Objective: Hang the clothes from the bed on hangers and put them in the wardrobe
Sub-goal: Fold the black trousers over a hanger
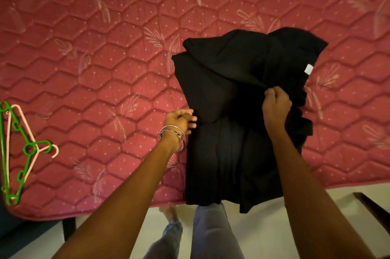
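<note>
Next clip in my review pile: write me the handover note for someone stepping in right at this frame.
Left hand: pinches the left edge of the black garment.
Right hand: grips a fold near the garment's middle, lifting it.
Garment: partly raised over the mattress, lower end hanging past the bed edge.
Green hanger and pink hanger: stacked on the mattress, far left, untouched.
Done: garment picked up.
Left: put it on a hanger, take it to the wardrobe, which is out of view.
</note>
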